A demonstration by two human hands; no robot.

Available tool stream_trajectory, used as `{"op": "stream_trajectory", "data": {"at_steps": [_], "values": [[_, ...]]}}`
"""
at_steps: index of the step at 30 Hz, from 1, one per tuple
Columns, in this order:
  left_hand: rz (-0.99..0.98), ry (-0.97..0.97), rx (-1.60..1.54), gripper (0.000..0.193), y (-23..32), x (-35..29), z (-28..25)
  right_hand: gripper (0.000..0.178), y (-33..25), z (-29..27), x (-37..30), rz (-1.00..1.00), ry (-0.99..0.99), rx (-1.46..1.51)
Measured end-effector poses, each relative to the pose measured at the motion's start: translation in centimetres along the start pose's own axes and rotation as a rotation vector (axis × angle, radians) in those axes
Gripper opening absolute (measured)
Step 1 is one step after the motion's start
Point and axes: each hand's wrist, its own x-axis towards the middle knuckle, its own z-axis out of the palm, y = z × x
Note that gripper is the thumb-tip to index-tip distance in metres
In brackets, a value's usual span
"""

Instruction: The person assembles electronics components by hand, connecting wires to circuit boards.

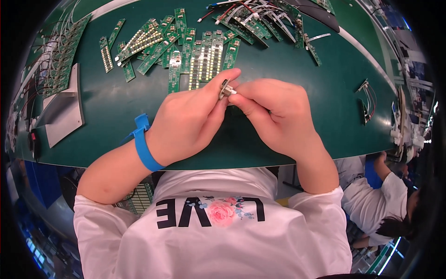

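My left hand, with a blue wrist strap round its wrist, is closed on a small circuit board. The board is tilted so that mostly its end shows, and the fingers cover the rest. Facing it, my right hand pinches a small white connector against the board's side. Whether the connector is seated cannot be made out. Just beyond both hands lie several loose green boards with rows of pale yellow components.
Wired boards are heaped at the far middle. A wired panel of boards and a bent metal plate stand at the left. Two small wired boards lie at the right. Another person is at lower right.
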Motion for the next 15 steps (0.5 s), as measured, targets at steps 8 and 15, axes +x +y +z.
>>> {"op": "stream_trajectory", "data": {"at_steps": [8,15], "values": [[-0.087,-0.080,-0.131,0.044,0.8,-0.9,0.7,0.005,-0.4,-0.5,-0.9,0.069,-0.098,-0.014],[0.051,0.021,0.047,0.039,-0.9,0.2,0.1,0.020,3.6,-7.5,-2.4,0.588,-0.051,0.130]]}}
